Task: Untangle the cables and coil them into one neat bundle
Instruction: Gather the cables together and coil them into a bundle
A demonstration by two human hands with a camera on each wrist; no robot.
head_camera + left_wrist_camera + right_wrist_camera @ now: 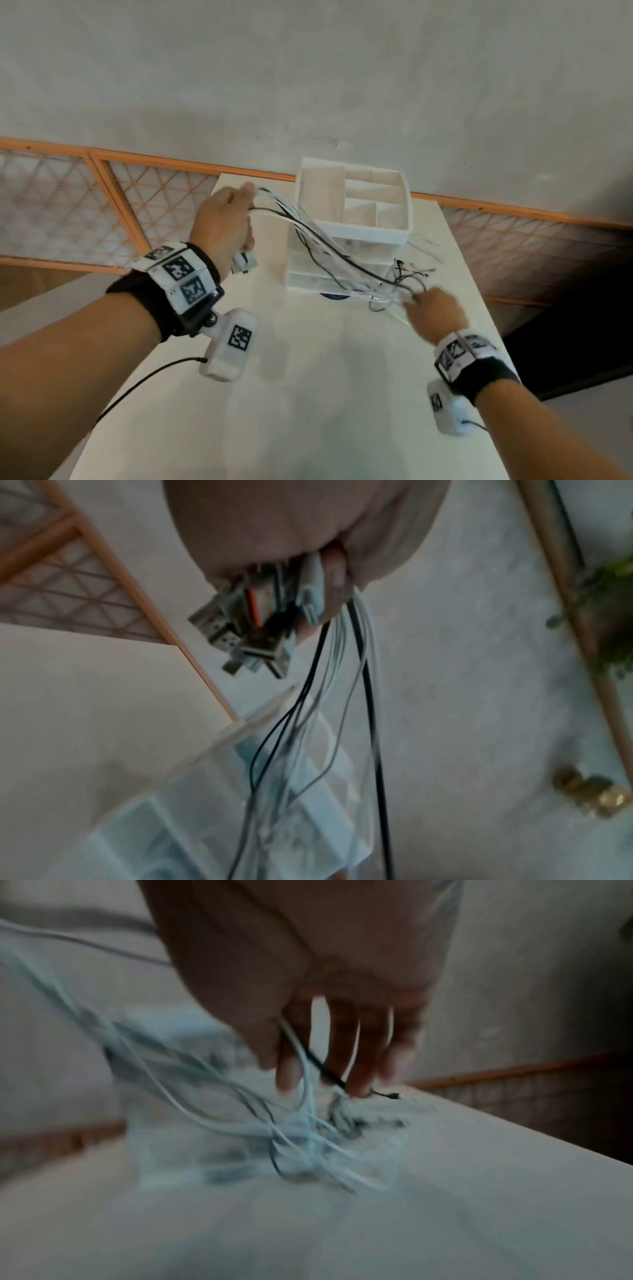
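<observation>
Pale and smooth, the white tabletop (308,394) fills the lower part of the head view, and both forearms reach over it, each with a black wrist strap that carries white blocks with square black-and-white markers. On the near right, the right hand (435,315) is low over the table with its fingers (359,1056) pointing down into the loose ends of the thin white and black cables (329,246). In the right wrist view one black strand and some white ones pass between these fingers, but the picture is blurred and I cannot tell if the hand really grips them. Small black ends of the cables lie spread on the table just beyond this hand. Further and to the left, the left hand (224,219) is raised higher and is closed around the other end of the cable bunch. The left wrist view shows a cluster of metal and white plastic connector plugs (253,626) sticking out from this fist, one with an orange part. From there the cables run down in a slope to the right hand, passing in front of the white plastic desk organiser with open compartments on top (352,219). This organiser stands near the far edge of the table. Behind it come an orange wooden lattice railing (102,192) and a plain grey floor (308,68).
</observation>
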